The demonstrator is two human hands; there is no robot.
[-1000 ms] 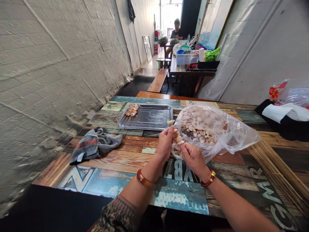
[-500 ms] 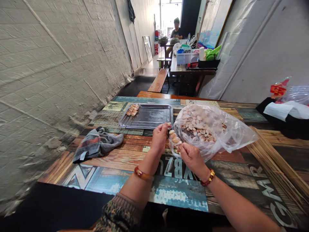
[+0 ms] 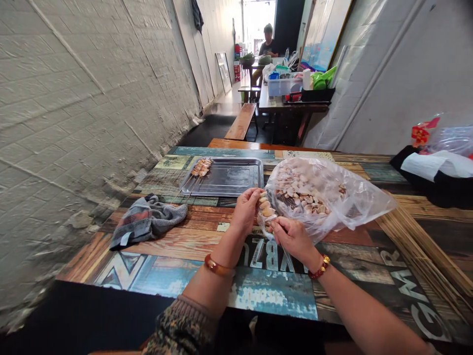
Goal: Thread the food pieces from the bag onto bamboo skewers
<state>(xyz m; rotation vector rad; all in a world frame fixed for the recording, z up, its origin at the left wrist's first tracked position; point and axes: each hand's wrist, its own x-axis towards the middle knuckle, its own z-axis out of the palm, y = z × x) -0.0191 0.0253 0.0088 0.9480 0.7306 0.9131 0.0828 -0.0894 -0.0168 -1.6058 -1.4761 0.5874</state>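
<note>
Between my two hands is a skewer of pale meat pieces, tilted over the table beside a clear plastic bag. My left hand is closed, pinching a piece at the skewer's upper end. My right hand is closed around the lower part of the stick, just under the threaded pieces. In the bag lie many loose pale pieces of meat. Beyond my left hand, a metal tray has several finished-looking skewers at its left end, their sticks reaching over the rim.
A grey cloth lies at the table's left. Bare bamboo sticks are bundled at the right, with a black item and white paper behind them. Farther back are a bench, a second table with a plastic bin, and a seated person.
My left hand has brought its piece of meat from beside the stick onto the skewer's top end. My right hand stays almost in place on the stick. The view has shifted slightly.
</note>
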